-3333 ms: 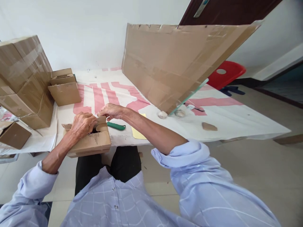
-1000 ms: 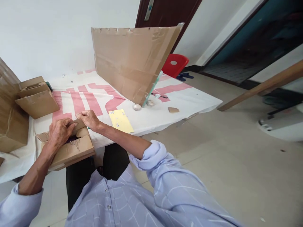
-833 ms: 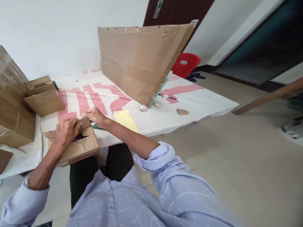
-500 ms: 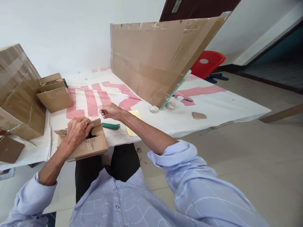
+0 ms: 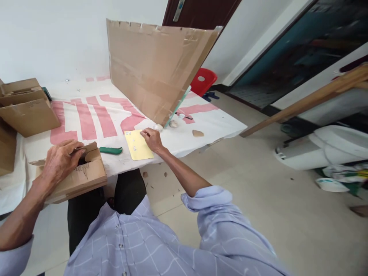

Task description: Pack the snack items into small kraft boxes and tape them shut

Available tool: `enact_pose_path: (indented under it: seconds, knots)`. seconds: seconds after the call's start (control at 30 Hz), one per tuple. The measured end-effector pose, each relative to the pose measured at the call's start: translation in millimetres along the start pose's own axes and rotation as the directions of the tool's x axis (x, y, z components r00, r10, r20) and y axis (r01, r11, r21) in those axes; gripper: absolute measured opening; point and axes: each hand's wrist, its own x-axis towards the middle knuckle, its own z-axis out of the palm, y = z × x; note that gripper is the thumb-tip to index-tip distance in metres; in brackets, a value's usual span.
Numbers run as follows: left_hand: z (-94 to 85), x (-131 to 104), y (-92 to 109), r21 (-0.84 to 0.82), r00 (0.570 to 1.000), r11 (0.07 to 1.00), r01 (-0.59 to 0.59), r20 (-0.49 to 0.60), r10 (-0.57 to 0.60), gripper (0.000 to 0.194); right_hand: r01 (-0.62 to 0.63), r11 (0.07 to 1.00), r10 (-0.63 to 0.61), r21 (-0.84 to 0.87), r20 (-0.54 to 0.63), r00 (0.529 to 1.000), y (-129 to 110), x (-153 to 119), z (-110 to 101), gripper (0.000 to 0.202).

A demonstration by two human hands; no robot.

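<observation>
Brown cardboard box [image 5: 77, 182] at the near edge of the cloth-covered table [image 5: 178, 142], beneath the left hand [image 5: 61, 156] just as half a second ago, with thumb and fingers closed on the raised top edge. Changed since then: right hand [image 5: 153, 140] gone from just beside the box to over the upper right of a yellow sheet [image 5: 139, 153], at two o'clock from the box. Right thumb and fingertips pressed together in a pinch; cannot tell what, if anything, between them. View swung rightward too, with a white container [image 5: 304, 153] now showing far off at three o'clock.

Dark streaks on the box, small outlined marks on the yellow sheet, broad pale-red shapes on the cloth: all unreadable.

By count: one green tool [image 5: 111, 150], near the box at two o'clock; two pale round clumps [image 5: 173, 124], farther out the same way; one cardboard scrap [image 5: 197, 133], between two and three; one tall cardboard panel [image 5: 155, 65], at one; one open carton [image 5: 30, 117], at eleven; one red chair [image 5: 202, 80], beyond the panel.
</observation>
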Motion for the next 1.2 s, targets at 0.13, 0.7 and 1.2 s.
enact_pose_path:
  seconds: [0.13,0.7,1.2]
  knots:
    - [-5.0,3.8,4.5,-0.093,0.999,0.995,0.041,-0.01,-0.042,0.031,0.07,0.993,-0.064,-0.094,0.064,0.996,29.9,-12.3,9.9,0.027]
    - [-23.2,30.8,13.9,-0.329,0.964,0.908,0.26,0.139,-0.225,0.034,-0.072,0.973,0.018,-0.22,-0.239,0.971,103.3,8.1,-49.4,0.024]
    - [-23.1,23.5,1.2,-0.31,0.967,0.915,0.257,0.085,-0.242,0.018,0.03,0.802,-0.055,-0.596,-0.023,0.998,137.9,69.8,-46.6,0.028]
